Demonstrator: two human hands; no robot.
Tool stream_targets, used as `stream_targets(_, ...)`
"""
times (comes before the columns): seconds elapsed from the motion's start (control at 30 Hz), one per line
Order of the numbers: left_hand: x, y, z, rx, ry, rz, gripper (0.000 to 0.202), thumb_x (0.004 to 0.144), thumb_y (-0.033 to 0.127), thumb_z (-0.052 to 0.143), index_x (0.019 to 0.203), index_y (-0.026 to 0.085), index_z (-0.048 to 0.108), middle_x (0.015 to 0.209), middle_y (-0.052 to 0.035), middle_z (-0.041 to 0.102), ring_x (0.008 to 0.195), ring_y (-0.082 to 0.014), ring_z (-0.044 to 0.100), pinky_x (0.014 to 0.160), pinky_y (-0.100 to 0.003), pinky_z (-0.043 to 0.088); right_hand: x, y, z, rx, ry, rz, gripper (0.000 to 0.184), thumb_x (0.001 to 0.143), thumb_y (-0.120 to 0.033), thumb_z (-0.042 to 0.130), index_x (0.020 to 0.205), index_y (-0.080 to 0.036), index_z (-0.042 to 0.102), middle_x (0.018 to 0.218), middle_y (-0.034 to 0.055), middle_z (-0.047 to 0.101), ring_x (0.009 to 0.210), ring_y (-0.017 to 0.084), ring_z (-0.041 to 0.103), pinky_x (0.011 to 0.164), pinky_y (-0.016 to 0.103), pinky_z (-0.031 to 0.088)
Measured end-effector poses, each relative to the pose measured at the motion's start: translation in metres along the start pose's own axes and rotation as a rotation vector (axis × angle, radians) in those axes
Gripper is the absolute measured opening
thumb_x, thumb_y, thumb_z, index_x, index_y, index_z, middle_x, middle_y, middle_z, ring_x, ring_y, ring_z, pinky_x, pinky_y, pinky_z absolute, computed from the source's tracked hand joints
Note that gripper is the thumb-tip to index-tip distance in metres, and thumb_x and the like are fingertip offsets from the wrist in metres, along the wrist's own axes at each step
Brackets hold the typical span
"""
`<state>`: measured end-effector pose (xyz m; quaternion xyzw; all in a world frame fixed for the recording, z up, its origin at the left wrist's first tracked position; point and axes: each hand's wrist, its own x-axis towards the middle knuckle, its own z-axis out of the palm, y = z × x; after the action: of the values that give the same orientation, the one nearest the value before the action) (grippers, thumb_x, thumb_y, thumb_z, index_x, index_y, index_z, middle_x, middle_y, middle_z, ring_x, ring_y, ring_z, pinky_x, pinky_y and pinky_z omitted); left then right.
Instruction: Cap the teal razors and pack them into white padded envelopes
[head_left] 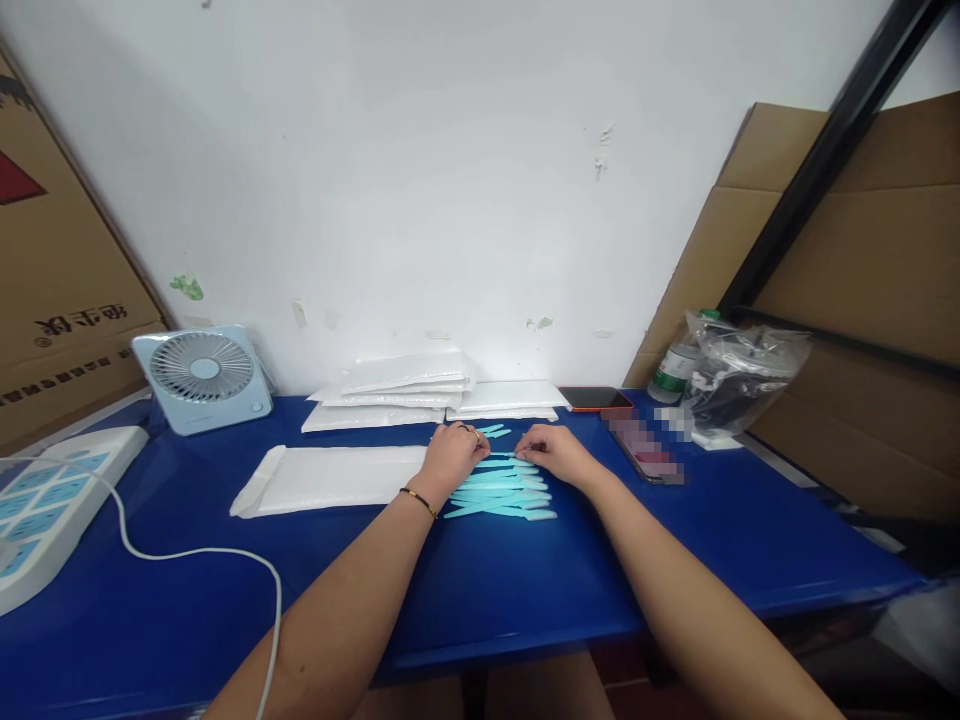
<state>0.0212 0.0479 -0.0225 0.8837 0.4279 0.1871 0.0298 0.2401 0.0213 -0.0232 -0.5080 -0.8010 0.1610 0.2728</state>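
Pile of teal strips [501,492] lies at table centre, btwn the two hands & slightly nearer the person; L hand [452,457] sits at the pile's far-left corner, R hand [559,455] at its far-right corner, fingertips of both pointing inward & nearly meeting over the topmost strips; both hands curled, knuckles up, fingers close together; can't tell whether either pinches a strip or just presses on it. A couple of loose strips [493,431] lie just beyond L hand. Strips are thin, flat, long & narrow, matte pale teal, some w/ whitish tips, laid roughly parallel & fanned a bit. L wrist carries a thin dark bracelet [417,500]. White padded mailer [330,478] lies flat just left of L hand, flap end pointing left, surface soft & faintly quilted; stack of mailers [397,388] by the wall. Table [487,600] is glossy blue, smooth. Small pale-blue fan [202,378] stands far left; phone [596,399] w/ red edge lies beyond R hand; crinkled clear plastic bag [742,375] sits at right.
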Motion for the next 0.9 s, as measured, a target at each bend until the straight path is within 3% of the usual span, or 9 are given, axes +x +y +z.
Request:
stream_targets(0.13, -0.001, 0.002, -0.001, -0.032, -0.047, 0.02, 0.019, 0.085, 0.032, 0.051, 0.087, 0.024, 0.068, 0.091, -0.0016, 0.066, 0.087, -0.0174, 0.058, 0.079, -0.03, 0.039, 0.001, -0.003, 0.002, 0.065, -0.024, -0.033, 0.014, 0.078, -0.025, 0.06, 0.081, -0.02, 0.072, 0.08, 0.003, 0.066, 0.066, 0.013, 0.057, 0.061, 0.023, 0.041)
stream_targets(0.3, -0.003, -0.002, -0.002, 0.046, 0.022, -0.06, 0.024, 0.087, 0.034, 0.05, 0.106, 0.026, 0.063, 0.109, -0.0043, 0.061, 0.104, -0.0213, 0.052, 0.086, -0.034, 0.038, -0.003, 0.008, -0.013, -0.134, 0.128, 0.086, 0.018, 0.077, -0.015, 0.055, 0.087, -0.02, 0.07, 0.087, 0.0043, 0.065, 0.071, 0.015, 0.057, 0.067, 0.025, 0.042)
stream_targets(0.57, -0.003, -0.006, 0.002, 0.047, -0.003, -0.071, 0.024, 0.088, 0.03, 0.047, 0.104, 0.027, 0.065, 0.108, -0.0033, 0.062, 0.102, -0.02, 0.053, 0.085, -0.034, 0.037, -0.004, 0.016, -0.014, -0.165, 0.047, 0.118, 0.012, 0.075, -0.018, 0.059, 0.079, -0.021, 0.071, 0.085, 0.0039, 0.064, 0.074, 0.016, 0.058, 0.067, 0.025, 0.041)
stream_targets(0.73, -0.005, -0.004, 0.0, 0.062, 0.026, -0.037, 0.027, 0.089, 0.032, 0.045, 0.108, 0.027, 0.062, 0.118, -0.0025, 0.059, 0.105, -0.0197, 0.053, 0.083, -0.033, 0.038, -0.002, 0.016, -0.011, -0.174, 0.064, 0.134, 0.015, 0.074, -0.016, 0.058, 0.081, -0.021, 0.071, 0.085, 0.0037, 0.065, 0.073, 0.015, 0.057, 0.067, 0.024, 0.041)
stream_targets(0.9, -0.006, 0.0, -0.004, 0.104, -0.013, 0.045, 0.028, 0.092, 0.033, 0.04, 0.102, 0.028, 0.065, 0.108, 0.0, 0.066, 0.104, -0.0207, 0.053, 0.083, -0.035, 0.035, -0.001, 0.018, -0.008, -0.19, 0.089, 0.129, 0.017, 0.074, -0.014, 0.057, 0.082, -0.021, 0.071, 0.086, 0.0043, 0.066, 0.072, 0.015, 0.058, 0.067, 0.024, 0.042)
